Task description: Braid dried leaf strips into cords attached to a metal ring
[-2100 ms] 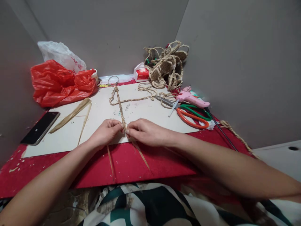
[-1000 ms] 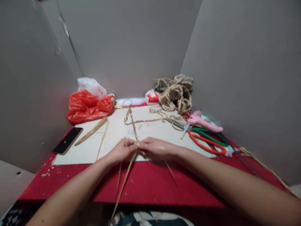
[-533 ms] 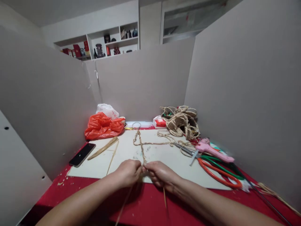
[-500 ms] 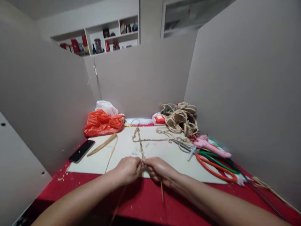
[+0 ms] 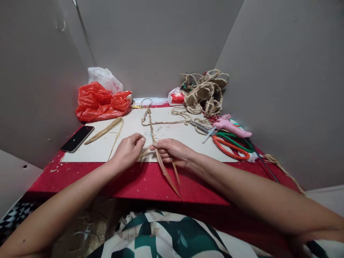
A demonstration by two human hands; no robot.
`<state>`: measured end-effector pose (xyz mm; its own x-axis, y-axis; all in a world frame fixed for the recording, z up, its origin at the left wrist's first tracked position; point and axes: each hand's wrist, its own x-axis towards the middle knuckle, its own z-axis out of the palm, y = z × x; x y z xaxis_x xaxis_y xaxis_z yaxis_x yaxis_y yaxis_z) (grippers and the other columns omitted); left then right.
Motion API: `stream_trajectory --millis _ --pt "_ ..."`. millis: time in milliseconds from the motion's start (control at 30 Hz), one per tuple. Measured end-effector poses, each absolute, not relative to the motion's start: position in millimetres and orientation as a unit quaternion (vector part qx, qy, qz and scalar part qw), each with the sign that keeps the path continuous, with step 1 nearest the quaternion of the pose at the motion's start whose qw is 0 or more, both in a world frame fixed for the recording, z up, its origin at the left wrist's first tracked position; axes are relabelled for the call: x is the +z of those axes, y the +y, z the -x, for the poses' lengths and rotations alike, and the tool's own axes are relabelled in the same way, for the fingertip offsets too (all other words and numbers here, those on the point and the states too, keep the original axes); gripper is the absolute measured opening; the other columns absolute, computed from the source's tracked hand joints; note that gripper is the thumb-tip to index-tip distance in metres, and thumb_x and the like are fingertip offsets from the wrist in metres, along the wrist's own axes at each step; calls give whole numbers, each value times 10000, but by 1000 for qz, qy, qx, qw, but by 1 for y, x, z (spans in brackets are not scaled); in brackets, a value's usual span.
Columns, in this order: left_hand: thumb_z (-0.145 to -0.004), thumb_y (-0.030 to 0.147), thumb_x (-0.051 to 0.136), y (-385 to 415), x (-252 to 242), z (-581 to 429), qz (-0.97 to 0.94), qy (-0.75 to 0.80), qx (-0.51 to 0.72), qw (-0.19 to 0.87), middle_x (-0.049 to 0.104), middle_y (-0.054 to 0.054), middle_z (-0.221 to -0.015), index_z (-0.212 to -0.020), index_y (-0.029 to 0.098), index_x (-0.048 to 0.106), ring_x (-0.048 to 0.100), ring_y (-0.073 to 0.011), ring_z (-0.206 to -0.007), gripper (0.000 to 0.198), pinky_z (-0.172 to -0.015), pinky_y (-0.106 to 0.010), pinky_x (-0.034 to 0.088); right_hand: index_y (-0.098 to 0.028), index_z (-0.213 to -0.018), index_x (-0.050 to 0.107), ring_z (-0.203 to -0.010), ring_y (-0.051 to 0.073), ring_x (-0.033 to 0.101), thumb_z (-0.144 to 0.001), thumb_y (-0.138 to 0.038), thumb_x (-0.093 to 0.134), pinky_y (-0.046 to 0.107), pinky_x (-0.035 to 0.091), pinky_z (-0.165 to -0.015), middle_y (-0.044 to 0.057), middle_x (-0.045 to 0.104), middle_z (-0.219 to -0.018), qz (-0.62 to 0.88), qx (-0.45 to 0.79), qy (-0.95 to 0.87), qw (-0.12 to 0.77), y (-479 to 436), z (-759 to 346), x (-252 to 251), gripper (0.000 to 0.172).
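Note:
A thin braided straw cord [image 5: 151, 128] runs down the white board [image 5: 129, 143] from a metal ring [image 5: 146, 103]. My right hand [image 5: 173, 152] pinches the cord's lower end between thumb and fingers. From that pinch a flat straw strand [image 5: 167, 175] hangs over the table edge, and a narrower one trails beneath the palm. My left hand [image 5: 129, 150] is a short way to the left, fingers curled, with a pale straw strand [image 5: 146, 152] stretched from it to the braid's end. How its fingertips grip that strand is partly hidden.
Left lie a phone [image 5: 77, 139], dry straw leaves [image 5: 104, 130] and a red plastic bag [image 5: 102, 104]. On the right are a pink glue gun [image 5: 232, 127], orange-handled scissors [image 5: 228, 148] and a heap of straw rope [image 5: 205, 95]. Grey panels [image 5: 161, 43] enclose the red-covered table.
My view has tilted downward. The left hand has separated from the right and moved left, drawing a strand out sideways. The right hand still pinches the braid's end; a wide strand now shows below it.

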<state>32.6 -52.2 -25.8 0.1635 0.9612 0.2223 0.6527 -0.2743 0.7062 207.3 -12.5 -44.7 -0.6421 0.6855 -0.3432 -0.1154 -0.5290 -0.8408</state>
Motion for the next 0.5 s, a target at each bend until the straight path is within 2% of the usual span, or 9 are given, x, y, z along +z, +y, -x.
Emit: stream_trajectory --millis 100,167,233,300,433,500 --pt "-831 442 457 -27 -33 -36 -638 513 296 492 496 9 -570 -715 149 540 423 -94 -484 325 -503 -221 352 -97 -732 563 -355 4 118 -742 -251 617 130 73 -345 -122 238 -413 336 798 -443 231 -8 -210 -46 163" --pt "-812 463 484 -21 -37 -42 -590 477 268 594 370 63 -491 -678 156 507 282 -57 -391 336 -409 -192 235 -101 -719 565 -351 5 118 -739 -285 623 139 77 -347 -125 236 -410 339 789 -465 217 -5 -213 -47 195" --pt "-795 472 520 -20 -39 -46 -579 466 264 615 274 93 -460 -674 151 518 181 -41 -372 343 -387 -190 136 -107 -724 567 -347 8 122 -730 -306 636 148 82 -350 -127 236 -409 341 779 -487 201 -2 -216 -47 210" --pt "-784 468 544 -21 -39 -46 -593 469 269 596 288 88 -450 -681 131 565 177 -40 -381 354 -397 -195 127 -113 -748 574 -336 14 137 -729 -336 642 164 79 -349 -122 270 -403 342 765 -514 184 1 -219 -47 234" --pt "-774 405 569 -18 -44 -42 -623 462 296 557 556 -9 -576 -671 100 641 387 -64 -486 329 -493 -197 286 -100 -768 591 -343 24 175 -738 -427 636 191 82 -362 -101 337 -403 358 704 -590 167 2 -221 -46 332" --pt "-770 353 573 -16 -47 -42 -625 459 311 550 610 -32 -627 -649 103 657 451 -85 -549 290 -562 -210 339 -88 -765 604 -371 28 181 -747 -453 625 194 96 -381 -102 307 -418 370 657 -639 155 2 -221 -43 366"
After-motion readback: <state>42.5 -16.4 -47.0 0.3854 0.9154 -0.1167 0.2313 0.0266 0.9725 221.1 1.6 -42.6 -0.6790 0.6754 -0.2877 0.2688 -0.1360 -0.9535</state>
